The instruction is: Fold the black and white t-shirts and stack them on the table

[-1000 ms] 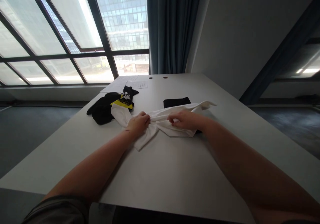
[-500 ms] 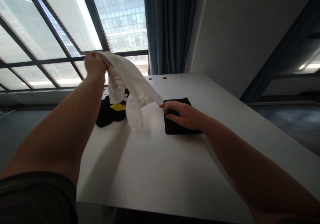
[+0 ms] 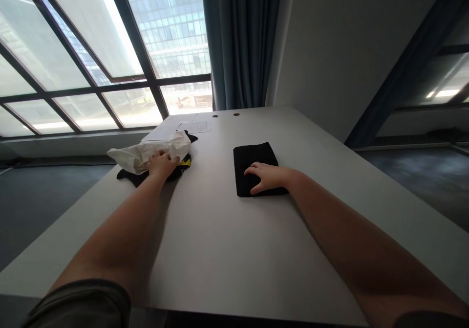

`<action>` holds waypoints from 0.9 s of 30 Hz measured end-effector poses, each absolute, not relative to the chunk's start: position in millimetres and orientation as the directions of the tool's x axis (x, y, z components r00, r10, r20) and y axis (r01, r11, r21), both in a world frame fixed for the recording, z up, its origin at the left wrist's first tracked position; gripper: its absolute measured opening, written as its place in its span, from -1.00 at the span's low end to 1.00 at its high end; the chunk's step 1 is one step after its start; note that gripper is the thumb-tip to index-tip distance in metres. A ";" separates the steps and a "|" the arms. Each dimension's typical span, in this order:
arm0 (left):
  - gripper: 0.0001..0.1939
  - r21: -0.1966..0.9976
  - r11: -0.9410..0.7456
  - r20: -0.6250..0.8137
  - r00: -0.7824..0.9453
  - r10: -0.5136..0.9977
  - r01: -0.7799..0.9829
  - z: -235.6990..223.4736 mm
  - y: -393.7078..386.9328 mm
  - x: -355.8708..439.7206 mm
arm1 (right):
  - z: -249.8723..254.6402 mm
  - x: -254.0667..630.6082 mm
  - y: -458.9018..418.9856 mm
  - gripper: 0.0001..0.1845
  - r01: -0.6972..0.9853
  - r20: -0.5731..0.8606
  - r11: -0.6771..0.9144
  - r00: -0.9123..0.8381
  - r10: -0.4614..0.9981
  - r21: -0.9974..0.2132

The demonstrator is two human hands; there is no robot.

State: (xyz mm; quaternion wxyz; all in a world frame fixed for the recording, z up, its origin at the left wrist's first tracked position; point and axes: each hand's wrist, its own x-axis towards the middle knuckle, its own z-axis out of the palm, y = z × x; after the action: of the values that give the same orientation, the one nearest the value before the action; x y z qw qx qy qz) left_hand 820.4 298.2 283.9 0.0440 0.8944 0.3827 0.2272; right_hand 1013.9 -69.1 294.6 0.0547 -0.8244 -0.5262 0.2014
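A crumpled white cloth (image 3: pixel 135 154) lies in a loose heap at the left of the table. My left hand (image 3: pixel 161 165) presses down into it with curled fingers, their tips partly buried in the fabric. Under the white cloth is a black garment (image 3: pixel 126 175) with a yellow patch, mostly covered. To the right, a black cloth (image 3: pixel 249 157) lies flat, folded into a neat rectangle. My right hand (image 3: pixel 266 176) rests over its right half, palm down, with thumb and fingers apart and nothing gripped.
The white table (image 3: pixel 220 250) spans the view. Sheets of paper (image 3: pixel 196 126) lie at its far left, near two round holes in the tabletop. Behind stand windows (image 3: pixel 128 105) and a dark blue curtain (image 3: pixel 242 44); a grey wall (image 3: pixel 340 49) runs along the right.
My left hand has come down from high up and lowered the white cloth onto the black garment. The cloth's corner has left my right fingers, which stay over the black folded cloth.
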 end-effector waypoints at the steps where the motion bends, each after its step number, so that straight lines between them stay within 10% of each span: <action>1: -0.41 0.253 -0.661 0.412 0.540 0.734 0.706 268.0 291.3 818.0 | 294.7 1010.6 -68.3 0.03 0.846 -0.288 -0.446 0.367 0.884 -0.292; 9: -0.26 0.057 -0.816 0.443 0.718 0.537 0.575 241.2 306.0 805.3 | 295.3 1006.5 -66.3 -0.01 0.867 -0.274 -0.429 0.361 0.891 -0.252; 19: -0.40 0.341 -0.641 0.406 0.508 0.760 0.687 235.3 346.5 791.5 | 293.9 1015.5 -75.9 -0.14 0.861 -0.230 -0.403 0.344 0.910 -0.310; 27: -0.65 0.418 -0.666 0.565 0.397 0.723 0.618 238.6 340.3 779.9 | 314.6 1031.6 -79.8 -0.72 0.842 -0.054 -0.503 0.503 0.863 -0.196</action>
State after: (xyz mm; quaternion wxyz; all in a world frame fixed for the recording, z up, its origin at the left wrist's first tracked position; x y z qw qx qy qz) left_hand 779.9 340.3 238.6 0.0704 0.8329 0.4027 0.3730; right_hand 1031.6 -79.8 314.6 0.0723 -0.8639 -0.4931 0.0724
